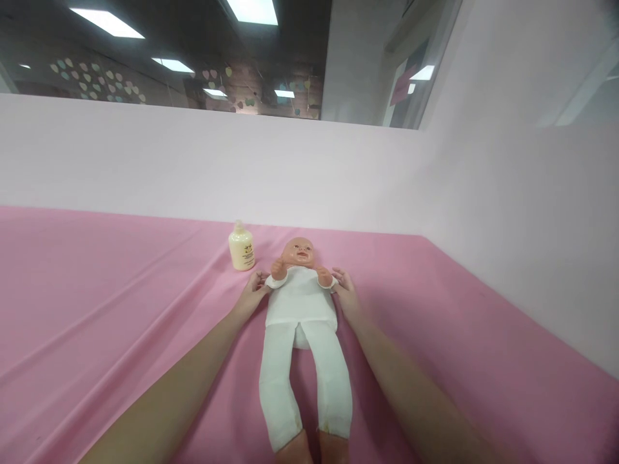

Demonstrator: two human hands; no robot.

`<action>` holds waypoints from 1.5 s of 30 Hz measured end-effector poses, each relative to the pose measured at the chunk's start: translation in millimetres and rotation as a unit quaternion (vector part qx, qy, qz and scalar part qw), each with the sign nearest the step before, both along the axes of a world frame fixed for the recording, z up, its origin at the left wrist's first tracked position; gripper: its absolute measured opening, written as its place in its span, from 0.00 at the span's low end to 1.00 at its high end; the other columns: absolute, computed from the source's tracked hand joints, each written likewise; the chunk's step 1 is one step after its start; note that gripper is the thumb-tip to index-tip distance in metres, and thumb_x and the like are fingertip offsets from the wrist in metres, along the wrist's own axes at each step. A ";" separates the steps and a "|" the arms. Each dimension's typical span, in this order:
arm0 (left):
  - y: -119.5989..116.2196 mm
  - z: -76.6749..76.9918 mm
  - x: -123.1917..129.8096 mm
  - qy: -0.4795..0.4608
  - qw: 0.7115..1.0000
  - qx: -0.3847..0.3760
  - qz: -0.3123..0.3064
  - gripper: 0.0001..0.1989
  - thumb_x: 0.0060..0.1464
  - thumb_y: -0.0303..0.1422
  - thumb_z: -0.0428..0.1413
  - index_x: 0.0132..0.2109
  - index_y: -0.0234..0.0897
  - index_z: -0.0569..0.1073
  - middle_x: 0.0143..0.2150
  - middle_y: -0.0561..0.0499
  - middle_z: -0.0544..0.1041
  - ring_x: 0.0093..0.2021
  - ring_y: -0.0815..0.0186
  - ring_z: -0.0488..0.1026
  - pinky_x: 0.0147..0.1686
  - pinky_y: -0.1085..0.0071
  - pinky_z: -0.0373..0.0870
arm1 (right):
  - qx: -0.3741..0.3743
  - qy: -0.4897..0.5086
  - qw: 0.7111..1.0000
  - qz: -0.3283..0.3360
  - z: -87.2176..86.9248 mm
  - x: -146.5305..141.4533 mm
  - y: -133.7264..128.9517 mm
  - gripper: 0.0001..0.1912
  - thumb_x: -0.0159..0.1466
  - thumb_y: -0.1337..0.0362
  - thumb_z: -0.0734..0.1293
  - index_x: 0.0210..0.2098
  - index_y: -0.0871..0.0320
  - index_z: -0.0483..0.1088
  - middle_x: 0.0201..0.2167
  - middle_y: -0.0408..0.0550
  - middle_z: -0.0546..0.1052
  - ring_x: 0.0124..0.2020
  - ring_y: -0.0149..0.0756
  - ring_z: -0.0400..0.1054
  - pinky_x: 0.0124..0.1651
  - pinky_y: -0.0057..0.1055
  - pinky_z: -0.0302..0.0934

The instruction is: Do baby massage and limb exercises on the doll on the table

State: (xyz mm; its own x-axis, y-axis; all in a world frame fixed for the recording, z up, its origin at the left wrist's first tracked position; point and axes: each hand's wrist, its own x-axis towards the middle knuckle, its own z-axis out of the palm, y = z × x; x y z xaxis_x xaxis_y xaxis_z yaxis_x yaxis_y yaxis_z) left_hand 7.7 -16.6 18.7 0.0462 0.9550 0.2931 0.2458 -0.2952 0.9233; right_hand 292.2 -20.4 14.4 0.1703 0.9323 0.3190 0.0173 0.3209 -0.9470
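Note:
A baby doll (302,303) in a white long-sleeved top and white trousers lies on its back, its head at the far end and its bare feet toward me. My left hand (254,287) is at the doll's sleeve on the left, thumb and fingers closed at the white cuff (276,282). On the other side, my right hand (345,288) grips the right-side sleeve (327,284) near its cuff, its fingers curved. Both doll hands stick out of the sleeves beside its chin. The fingertips' exact hold on the cloth is partly hidden.
A pale yellow pump bottle (242,249) stands left of the doll's head. Pink cloth (120,290) with folds covers the surface under everything. A white wall (203,167) rises behind, with a window (193,58) above it, and another white wall (522,212) bounds the right.

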 end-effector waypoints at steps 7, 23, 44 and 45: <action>-10.0 10.9 3.2 0.057 0.992 0.082 0.079 0.11 0.56 0.39 0.52 0.44 0.41 0.66 0.48 0.49 0.73 0.52 0.61 0.69 0.58 0.63 0.62 | 0.022 -0.065 0.994 -0.087 9.2 -3.8 -9.3 0.16 0.60 0.56 0.65 0.46 0.54 0.63 0.45 0.50 0.73 0.46 0.38 0.69 0.51 0.37 0.66; -1.7 -0.2 -2.0 0.090 0.995 0.021 0.045 0.28 0.56 0.38 0.54 0.64 0.44 0.65 0.62 0.47 0.70 0.61 0.56 0.67 0.60 0.58 0.62 | 0.001 -0.193 0.976 -0.103 4.4 0.9 -8.9 0.27 0.61 0.61 0.60 0.59 0.56 0.66 0.54 0.53 0.68 0.55 0.42 0.64 0.59 0.40 0.60; 12.5 -12.4 -7.6 -0.130 0.989 -0.030 -0.062 0.33 0.46 0.35 0.64 0.58 0.39 0.64 0.54 0.43 0.75 0.51 0.57 0.74 0.52 0.60 0.67 | -0.043 0.117 0.992 0.011 -11.3 10.1 10.5 0.20 0.46 0.67 0.68 0.39 0.56 0.66 0.36 0.42 0.78 0.38 0.34 0.71 0.40 0.28 0.63; 12.8 -12.2 -7.4 -0.142 0.987 -0.025 -0.070 0.31 0.45 0.33 0.64 0.57 0.39 0.66 0.52 0.44 0.76 0.51 0.58 0.73 0.52 0.61 0.67 | -0.042 0.134 0.990 0.023 -11.2 10.2 10.9 0.19 0.45 0.68 0.68 0.38 0.56 0.66 0.33 0.40 0.77 0.35 0.33 0.70 0.38 0.27 0.63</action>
